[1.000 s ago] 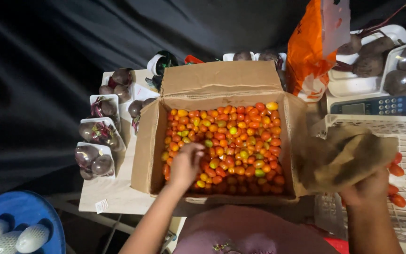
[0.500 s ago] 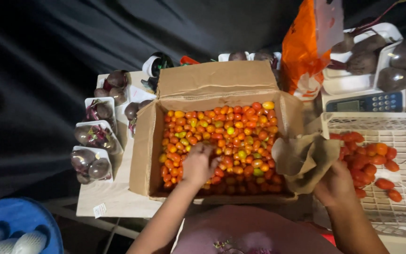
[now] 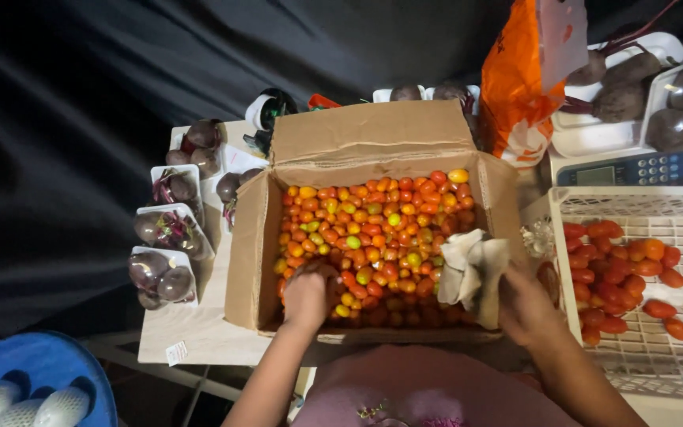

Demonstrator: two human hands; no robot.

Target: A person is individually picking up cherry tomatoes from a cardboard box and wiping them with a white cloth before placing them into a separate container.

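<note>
An open cardboard box (image 3: 247,237) holds a heap of small orange, red and green cherry tomatoes (image 3: 373,229). My left hand (image 3: 307,296) is down in the near left of the heap, fingers curled on tomatoes; what it grips is hidden. A crumpled beige cloth (image 3: 472,269) hangs over the box's right side, held by my right hand (image 3: 527,308). Right of the box stands a white plastic crate (image 3: 673,213) with more tomatoes (image 3: 626,273) in it.
Wrapped trays of beetroot (image 3: 169,237) line the table's left edge. An orange bag (image 3: 519,79), a white scale (image 3: 626,168) and more beetroot (image 3: 626,79) stand at the back right. A blue tub (image 3: 33,379) with netted white produce sits lower left. Dark cloth hangs behind.
My right hand has carried the cloth left from over the crate to the box's right side. My left hand has dug lower into the tomatoes. The view has shifted right, showing more of the crate.
</note>
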